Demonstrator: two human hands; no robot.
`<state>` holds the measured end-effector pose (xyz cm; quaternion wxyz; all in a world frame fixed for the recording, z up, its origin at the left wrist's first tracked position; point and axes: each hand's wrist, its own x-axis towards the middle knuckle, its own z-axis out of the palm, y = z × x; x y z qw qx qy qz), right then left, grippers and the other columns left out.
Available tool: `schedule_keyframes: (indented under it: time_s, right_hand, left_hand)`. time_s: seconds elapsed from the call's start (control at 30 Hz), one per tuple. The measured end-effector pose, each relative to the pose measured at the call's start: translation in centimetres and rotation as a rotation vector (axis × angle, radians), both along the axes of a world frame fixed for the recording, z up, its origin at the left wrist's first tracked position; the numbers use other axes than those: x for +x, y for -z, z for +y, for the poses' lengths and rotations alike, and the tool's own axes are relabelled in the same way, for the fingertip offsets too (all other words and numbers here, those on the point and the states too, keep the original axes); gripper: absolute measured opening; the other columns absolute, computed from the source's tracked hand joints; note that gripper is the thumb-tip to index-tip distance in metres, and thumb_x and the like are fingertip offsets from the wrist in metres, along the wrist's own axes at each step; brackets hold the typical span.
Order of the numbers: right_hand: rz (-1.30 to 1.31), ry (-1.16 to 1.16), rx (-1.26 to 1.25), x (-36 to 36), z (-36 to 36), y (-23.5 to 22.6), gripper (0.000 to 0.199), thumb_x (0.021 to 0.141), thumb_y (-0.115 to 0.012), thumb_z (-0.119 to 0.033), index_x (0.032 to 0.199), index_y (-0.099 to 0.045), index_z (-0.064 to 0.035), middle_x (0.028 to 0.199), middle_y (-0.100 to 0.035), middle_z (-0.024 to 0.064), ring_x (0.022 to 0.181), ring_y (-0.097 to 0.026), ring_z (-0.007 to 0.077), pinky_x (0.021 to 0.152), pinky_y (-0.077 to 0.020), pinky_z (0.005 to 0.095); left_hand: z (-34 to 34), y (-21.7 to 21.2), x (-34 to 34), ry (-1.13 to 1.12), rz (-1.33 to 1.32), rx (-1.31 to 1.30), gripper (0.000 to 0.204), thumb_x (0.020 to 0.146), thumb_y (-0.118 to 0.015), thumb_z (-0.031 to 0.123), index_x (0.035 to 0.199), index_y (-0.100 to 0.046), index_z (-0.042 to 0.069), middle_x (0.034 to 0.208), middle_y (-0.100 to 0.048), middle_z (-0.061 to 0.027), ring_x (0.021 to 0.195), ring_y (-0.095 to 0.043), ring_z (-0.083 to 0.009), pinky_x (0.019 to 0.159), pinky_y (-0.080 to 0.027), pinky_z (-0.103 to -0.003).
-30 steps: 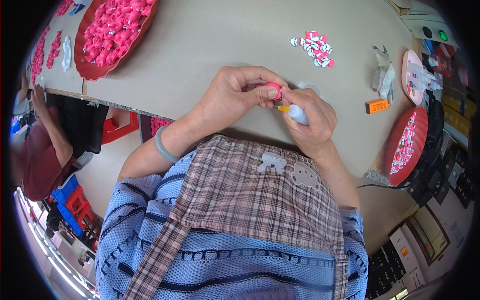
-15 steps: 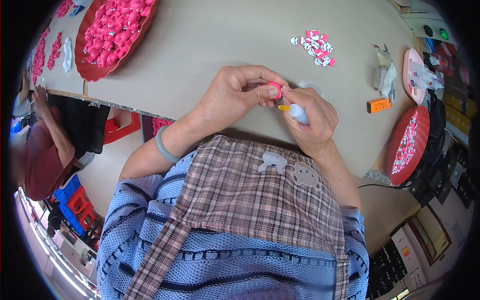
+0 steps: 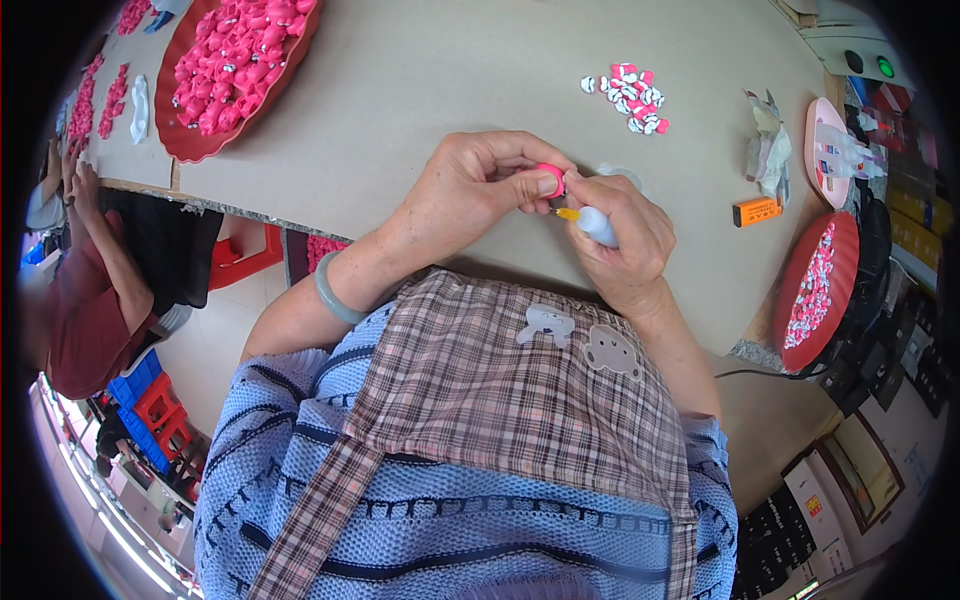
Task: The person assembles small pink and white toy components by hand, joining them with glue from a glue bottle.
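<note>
Between the thumb and fingers of my left hand (image 3: pixel 480 180) is a small pink piece (image 3: pixel 551 178); its exact kind is hidden by the fingers. My right hand (image 3: pixel 630 235) is closed round a small white squeeze bottle (image 3: pixel 597 227) with a yellow tip. That tip points at the underside of the pink piece, close below my left fingertips; whether it touches I cannot tell. Both hands meet over the near part of the table. Beyond them lies a loose group of small pink and white pieces (image 3: pixel 630 97).
A red scalloped tray (image 3: pixel 196 148) heaped with pink pieces stands at the far left. On the right are a red dish (image 3: pixel 845 245) of pink and white bits, an orange box (image 3: pixel 757 211), crumpled paper (image 3: pixel 768 150) and a pink tray (image 3: pixel 819 110) with bottles. A co-worker's arm (image 3: pixel 118 262) is at left.
My hands, the pink piece and the bottle stay nearly in place. At the left, the co-worker's hands have moved slightly.
</note>
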<state>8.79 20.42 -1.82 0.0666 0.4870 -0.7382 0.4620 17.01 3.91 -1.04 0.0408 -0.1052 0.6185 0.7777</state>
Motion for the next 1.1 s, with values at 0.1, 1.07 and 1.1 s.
schedule_keyframes:
  time_s: [0.1,1.07,1.1]
  right_hand:
    - [0.044,-0.001,-0.005,-0.1,0.0,0.1,0.027,0.064,-0.072,0.001,0.090,-0.064,-0.0009,0.072,-0.064,0.0083,0.061,-0.064,0.0200,0.049,-0.0483,0.0284]
    - [-0.246,0.132,-0.074,-0.4,0.0,-0.3,0.026,0.068,-0.066,0.010,0.091,-0.063,-0.0015,0.082,-0.068,0.0112,0.069,-0.066,0.0188,0.060,-0.0512,0.0261]
    - [-0.244,0.128,-0.067,-0.4,0.0,-0.3,0.025,0.068,-0.067,0.010,0.091,-0.063,-0.0015,0.082,-0.068,0.0110,0.069,-0.066,0.0187,0.060,-0.0511,0.0262]
  left_hand:
    - [0.0,0.2,0.1,-0.006,0.015,0.031,0.021,0.089,-0.060,0.010,0.105,-0.064,-0.003,0.091,-0.067,-0.0093,0.083,-0.065,-0.0131,0.076,-0.054,-0.025]
    - [-1.6,0.6,0.5,-0.017,0.026,0.859,0.030,0.092,-0.054,0.012,0.121,-0.054,0.003,0.110,-0.059,-0.0187,0.071,-0.052,-0.0117,0.066,-0.049,-0.021]
    - [-1.7,0.7,0.5,-0.018,0.019,0.907,0.030,0.093,-0.053,0.012,0.122,-0.053,0.002,0.112,-0.058,-0.0195,0.070,-0.052,-0.0126,0.066,-0.048,-0.021]
